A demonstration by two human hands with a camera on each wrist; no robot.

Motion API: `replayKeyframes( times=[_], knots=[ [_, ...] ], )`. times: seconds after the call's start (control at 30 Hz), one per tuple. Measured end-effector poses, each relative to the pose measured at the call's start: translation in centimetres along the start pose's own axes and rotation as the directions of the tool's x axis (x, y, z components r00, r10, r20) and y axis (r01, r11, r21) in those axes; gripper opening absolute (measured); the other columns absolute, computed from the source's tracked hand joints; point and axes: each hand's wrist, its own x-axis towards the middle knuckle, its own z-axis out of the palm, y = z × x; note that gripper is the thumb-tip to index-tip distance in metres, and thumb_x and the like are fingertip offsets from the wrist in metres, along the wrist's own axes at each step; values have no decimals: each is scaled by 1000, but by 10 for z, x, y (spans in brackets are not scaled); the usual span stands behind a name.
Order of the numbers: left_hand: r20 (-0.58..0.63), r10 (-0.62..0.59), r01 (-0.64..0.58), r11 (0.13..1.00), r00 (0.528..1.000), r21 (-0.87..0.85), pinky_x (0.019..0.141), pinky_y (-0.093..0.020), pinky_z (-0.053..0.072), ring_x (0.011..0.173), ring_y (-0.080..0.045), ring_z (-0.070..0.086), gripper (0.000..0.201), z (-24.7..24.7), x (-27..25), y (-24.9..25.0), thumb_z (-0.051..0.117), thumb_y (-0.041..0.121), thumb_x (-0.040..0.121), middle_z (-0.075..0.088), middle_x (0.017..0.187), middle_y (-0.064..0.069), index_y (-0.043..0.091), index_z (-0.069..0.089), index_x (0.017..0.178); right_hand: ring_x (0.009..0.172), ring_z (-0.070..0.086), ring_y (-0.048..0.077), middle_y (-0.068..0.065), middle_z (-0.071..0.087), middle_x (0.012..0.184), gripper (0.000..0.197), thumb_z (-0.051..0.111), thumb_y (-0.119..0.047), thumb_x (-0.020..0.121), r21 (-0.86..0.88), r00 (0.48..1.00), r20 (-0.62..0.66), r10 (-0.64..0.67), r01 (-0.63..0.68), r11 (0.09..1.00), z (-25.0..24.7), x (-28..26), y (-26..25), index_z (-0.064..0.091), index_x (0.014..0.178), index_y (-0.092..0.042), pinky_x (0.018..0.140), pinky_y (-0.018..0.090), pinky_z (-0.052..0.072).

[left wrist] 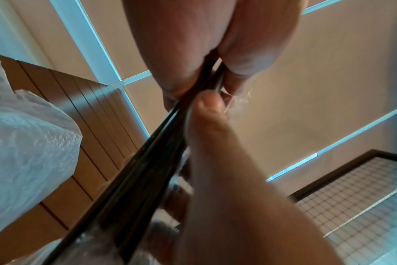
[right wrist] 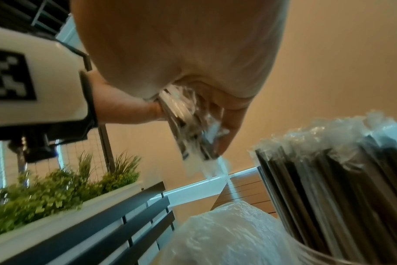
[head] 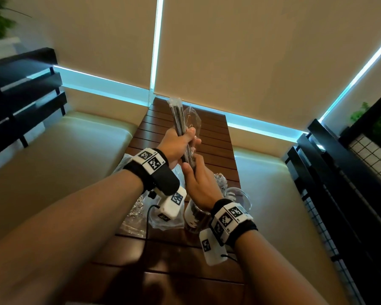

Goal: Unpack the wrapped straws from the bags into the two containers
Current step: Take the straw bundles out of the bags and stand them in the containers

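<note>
A bundle of black wrapped straws (head: 178,119) is held upright above the wooden table (head: 216,137). My left hand (head: 182,143) grips its middle, and my right hand (head: 198,179) grips its lower end just below. A crinkled clear bag (head: 193,119) hangs loose beside the bundle. In the left wrist view the straws (left wrist: 147,170) run between the left hand's palm and fingers (left wrist: 193,53). The right wrist view has my right hand's fingers (right wrist: 229,125) curled round the straw ends and plastic (right wrist: 193,129). A glass container (head: 196,214) full of straws (right wrist: 329,188) stands under my right wrist, with a second container (head: 240,197) beside it.
Crumpled plastic bags (head: 136,208) lie on the table under my left wrist, also seen as a bag (right wrist: 227,233) near the filled container. Cream benches flank the table. Black railings (head: 24,93) and a planter (right wrist: 57,188) stand at the sides.
</note>
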Motion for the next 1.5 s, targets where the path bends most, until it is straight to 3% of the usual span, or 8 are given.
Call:
replayKeyframes(
  times=[0.17,0.33,0.47,0.6,0.87,1.13,1.27,1.5],
  knots=[
    [77,32,-39,995,997,94,66,-26,56,88,-17,67,17,10,-5,-5,50,22,100,61,81,-7,6,54,95,80,58,9,-6,62,89,16,41,-32,103,11,989,-139,48,-47,999,-5,8,-1,52,100,-21,64,23,41],
    [81,36,-47,991,996,127,78,-37,56,78,-17,67,33,7,-2,-10,45,27,102,68,82,-9,0,62,100,65,55,11,-4,61,73,28,43,-23,101,-4,957,-277,89,-93,996,-10,6,13,58,79,-17,58,26,42],
    [-121,78,-63,990,990,127,79,-42,57,75,-16,68,32,-4,13,-7,45,29,102,68,75,-2,1,58,112,72,61,17,1,64,80,22,43,-17,98,-194,987,4,162,-158,968,-9,-4,17,58,82,-16,70,35,55],
    [-173,182,-125,947,968,296,86,-41,57,82,-17,68,16,-12,16,-1,44,30,102,67,76,-2,17,53,105,88,64,30,9,64,101,16,46,-15,92,-594,868,378,322,-39,803,6,-22,19,60,99,-14,81,42,55],
    [-72,205,-150,877,976,456,90,-50,53,89,-26,69,17,-22,2,-23,47,32,100,69,76,0,18,55,97,116,59,36,14,59,129,34,41,-15,98,-801,726,450,520,70,595,43,-70,79,57,128,-10,93,44,47],
    [9,200,-174,831,980,528,88,-41,51,89,-19,67,13,-7,-3,-37,48,34,99,69,80,4,27,53,89,110,61,32,11,63,120,41,64,-39,88,-778,790,306,531,-113,618,30,-64,81,62,118,-11,87,40,50],
    [65,205,-207,812,977,545,81,-37,51,81,-16,66,16,4,-7,-48,50,32,99,66,76,3,28,50,83,105,62,34,11,62,116,35,53,-37,94,-740,799,344,493,-93,666,23,-48,54,62,113,-10,87,42,52],
    [68,273,-267,808,960,525,74,-44,55,63,-18,60,31,24,-1,-36,60,46,90,58,63,4,18,54,79,70,60,21,0,59,75,28,53,-37,88,-612,891,304,336,-87,786,-36,-4,-12,51,67,-18,63,31,51]
  ],
)
